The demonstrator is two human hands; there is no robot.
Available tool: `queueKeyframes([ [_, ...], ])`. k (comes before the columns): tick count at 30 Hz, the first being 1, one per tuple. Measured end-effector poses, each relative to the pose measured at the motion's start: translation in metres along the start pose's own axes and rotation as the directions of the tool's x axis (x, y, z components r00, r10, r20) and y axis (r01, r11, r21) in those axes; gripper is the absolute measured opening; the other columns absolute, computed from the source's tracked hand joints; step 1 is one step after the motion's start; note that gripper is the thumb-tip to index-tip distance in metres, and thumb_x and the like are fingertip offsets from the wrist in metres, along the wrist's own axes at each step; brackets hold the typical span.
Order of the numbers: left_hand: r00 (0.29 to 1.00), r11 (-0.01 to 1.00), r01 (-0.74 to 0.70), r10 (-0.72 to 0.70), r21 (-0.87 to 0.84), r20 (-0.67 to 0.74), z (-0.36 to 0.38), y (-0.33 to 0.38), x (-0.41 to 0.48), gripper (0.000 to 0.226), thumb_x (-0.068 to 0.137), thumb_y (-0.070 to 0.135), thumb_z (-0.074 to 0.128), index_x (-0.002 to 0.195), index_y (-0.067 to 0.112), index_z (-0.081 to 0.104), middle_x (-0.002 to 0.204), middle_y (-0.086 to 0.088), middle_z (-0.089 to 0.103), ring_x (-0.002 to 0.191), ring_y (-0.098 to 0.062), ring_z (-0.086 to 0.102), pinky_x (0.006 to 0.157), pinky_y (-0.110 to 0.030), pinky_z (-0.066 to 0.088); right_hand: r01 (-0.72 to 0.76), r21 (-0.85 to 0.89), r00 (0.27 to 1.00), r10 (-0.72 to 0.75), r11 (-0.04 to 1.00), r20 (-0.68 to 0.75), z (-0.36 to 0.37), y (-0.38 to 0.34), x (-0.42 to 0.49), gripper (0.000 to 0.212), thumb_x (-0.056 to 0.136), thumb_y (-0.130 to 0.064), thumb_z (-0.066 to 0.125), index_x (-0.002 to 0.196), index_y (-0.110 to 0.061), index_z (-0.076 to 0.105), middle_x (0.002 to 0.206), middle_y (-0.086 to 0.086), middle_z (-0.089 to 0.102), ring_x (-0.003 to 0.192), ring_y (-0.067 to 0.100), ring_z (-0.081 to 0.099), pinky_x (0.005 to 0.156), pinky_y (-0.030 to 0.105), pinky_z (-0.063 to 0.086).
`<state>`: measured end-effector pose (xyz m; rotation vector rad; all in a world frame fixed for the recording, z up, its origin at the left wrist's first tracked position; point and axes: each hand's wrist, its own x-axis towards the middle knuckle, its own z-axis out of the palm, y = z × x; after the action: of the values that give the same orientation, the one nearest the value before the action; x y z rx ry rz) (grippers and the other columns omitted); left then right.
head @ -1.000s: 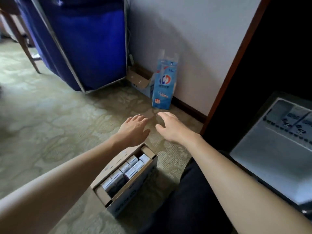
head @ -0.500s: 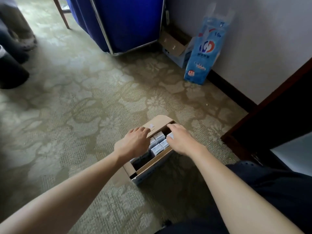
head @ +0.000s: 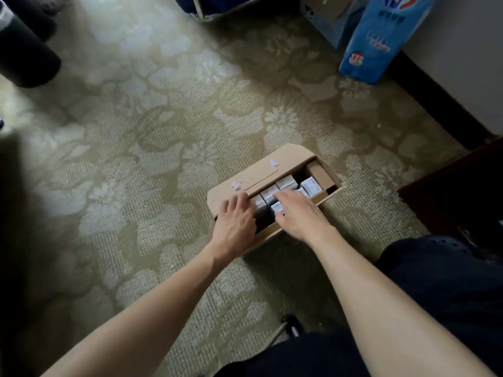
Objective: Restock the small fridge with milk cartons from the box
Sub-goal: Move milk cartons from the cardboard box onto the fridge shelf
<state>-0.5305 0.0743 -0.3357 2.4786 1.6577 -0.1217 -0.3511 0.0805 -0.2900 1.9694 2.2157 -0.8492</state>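
Note:
An open brown cardboard box (head: pixel 253 175) lies on the patterned carpet, its flap folded back to the left. Several small white and blue milk cartons (head: pixel 311 185) stand in rows inside it. My left hand (head: pixel 235 223) rests on the box's near left end, fingers over the flap edge and the nearest cartons. My right hand (head: pixel 299 213) lies flat on the cartons in the middle of the box, fingers spread; whether either hand grips a carton is hidden. The fridge is out of view.
A tall blue package (head: pixel 381 36) leans against the wall at the top right, beside another open carton box (head: pixel 326 12). Dark wooden furniture (head: pixel 457 186) stands at the right. A black cylinder (head: pixel 24 53) sits at the top left. My dark-clothed legs fill the lower right.
The view tilted down from the wall and fridge door to the floor. Both hands dropped from above the box onto the cartons inside it.

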Motion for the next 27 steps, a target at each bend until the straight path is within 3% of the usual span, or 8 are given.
queueKeyframes([
  [4, 0.996, 0.996, 0.08, -0.08, -0.034, -0.026, 0.007, 0.003, -0.009, 0.042, 0.083, 0.025, 0.054, 0.122, 0.01, 0.052, 0.113, -0.011, 0.05, 0.098, -0.031, 0.046, 0.085, -0.043, 0.039, -0.026, -0.034, 0.999, 0.027, 0.999, 0.038, 0.009, 0.002, 0.004, 0.052, 0.097, -0.023, 0.053, 0.147, -0.02, 0.043, 0.149, 0.002, 0.041, 0.137, 0.025, 0.037, 0.114, 0.044, 0.035],
  [13, 0.972, 0.958, 0.209, -0.226, -0.195, -0.066, 0.015, 0.012, -0.008, 0.035, 0.083, 0.009, 0.054, 0.118, 0.012, 0.049, 0.107, -0.01, 0.047, 0.091, -0.028, 0.044, 0.083, -0.04, 0.04, -0.088, -0.031, 0.993, 0.09, 0.996, 0.08, 0.022, -0.005, 0.01, 0.045, 0.097, -0.023, 0.058, 0.141, -0.021, 0.048, 0.142, 0.004, 0.034, 0.134, 0.03, 0.028, 0.108, 0.05, 0.042],
  [17, 0.971, 0.964, 0.211, -0.226, -0.165, -0.079, 0.021, 0.007, -0.01, 0.025, 0.087, 0.011, 0.05, 0.112, 0.014, 0.049, 0.101, -0.007, 0.049, 0.085, -0.027, 0.05, 0.08, -0.04, 0.039, -0.062, -0.05, 0.995, 0.066, 0.997, 0.071, 0.024, -0.01, 0.012, 0.035, 0.097, -0.026, 0.059, 0.131, -0.02, 0.053, 0.137, 0.007, 0.037, 0.129, 0.033, 0.035, 0.107, 0.05, 0.042],
  [22, 0.981, 0.975, 0.191, -0.193, -0.112, -0.011, 0.02, 0.001, -0.011, 0.024, 0.079, 0.012, 0.053, 0.101, 0.018, 0.047, 0.097, -0.001, 0.053, 0.093, -0.025, 0.056, 0.084, -0.039, 0.032, -0.073, -0.091, 0.997, 0.073, 0.993, -0.005, 0.029, -0.018, 0.014, 0.035, 0.095, -0.027, 0.064, 0.127, -0.019, 0.054, 0.131, 0.009, 0.042, 0.115, 0.032, 0.054, 0.1, 0.046, 0.047],
  [27, 0.98, 0.964, 0.2, -0.196, -0.174, 0.041, 0.005, 0.002, -0.009, 0.021, 0.081, 0.017, 0.057, 0.101, 0.02, 0.049, 0.101, 0.001, 0.057, 0.097, -0.023, 0.058, 0.085, -0.039, 0.032, -0.089, -0.05, 0.993, 0.085, 0.995, -0.078, 0.023, -0.023, 0.015, 0.031, 0.088, -0.014, 0.063, 0.118, -0.013, 0.055, 0.124, 0.011, 0.044, 0.112, 0.033, 0.05, 0.09, 0.045, 0.051],
])
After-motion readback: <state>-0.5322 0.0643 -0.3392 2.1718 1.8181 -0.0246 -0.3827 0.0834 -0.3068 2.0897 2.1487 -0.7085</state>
